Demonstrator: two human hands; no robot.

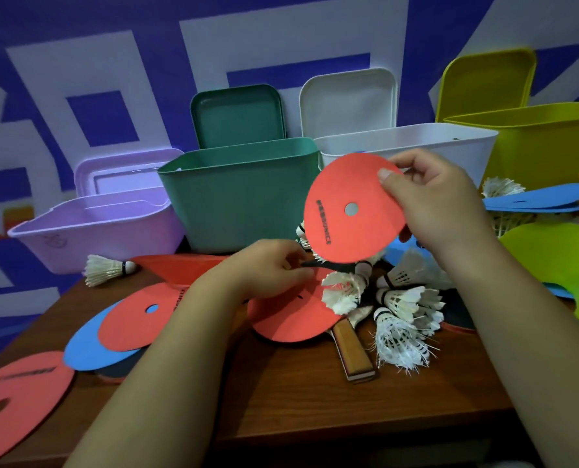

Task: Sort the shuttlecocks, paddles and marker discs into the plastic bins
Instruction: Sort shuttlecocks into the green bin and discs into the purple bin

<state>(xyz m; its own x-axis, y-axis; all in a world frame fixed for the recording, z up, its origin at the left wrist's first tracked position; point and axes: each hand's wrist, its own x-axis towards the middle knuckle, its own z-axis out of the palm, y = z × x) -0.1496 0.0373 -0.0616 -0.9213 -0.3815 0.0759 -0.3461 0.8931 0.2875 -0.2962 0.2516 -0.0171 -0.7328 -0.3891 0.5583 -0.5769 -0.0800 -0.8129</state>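
Red disc [21, 396] is lying at the near-left corner of the wooden table [281, 400], flat. Just beyond it, a second red disc [129, 319] is sitting on top of a blue disc [85, 349].

The right hand [430, 197] is pinching a raised red disc [355, 184] by its upper right rim, thumb on the facing side and fingers behind. It is tilted in the air in front of the white bin [416, 143], above the shuttlecock pile [403, 305].

The left hand [268, 268] is reaching to mid-table with fingers curled and thumb against forefinger, at the far edge of a flat red disc [291, 319]. Cannot tell whether it is actually gripping anything.

A paddle handle [354, 349] is sticking out towards the camera from under that disc, beside the pile. A lone shuttlecock [106, 269] is lying far left near the lilac bin [95, 228].

The green bin [241, 197] is standing between the lilac and white bins, with the yellow bin [534, 140] far right. Blue discs [534, 197] and a lime disc [558, 261] are lying on the right.
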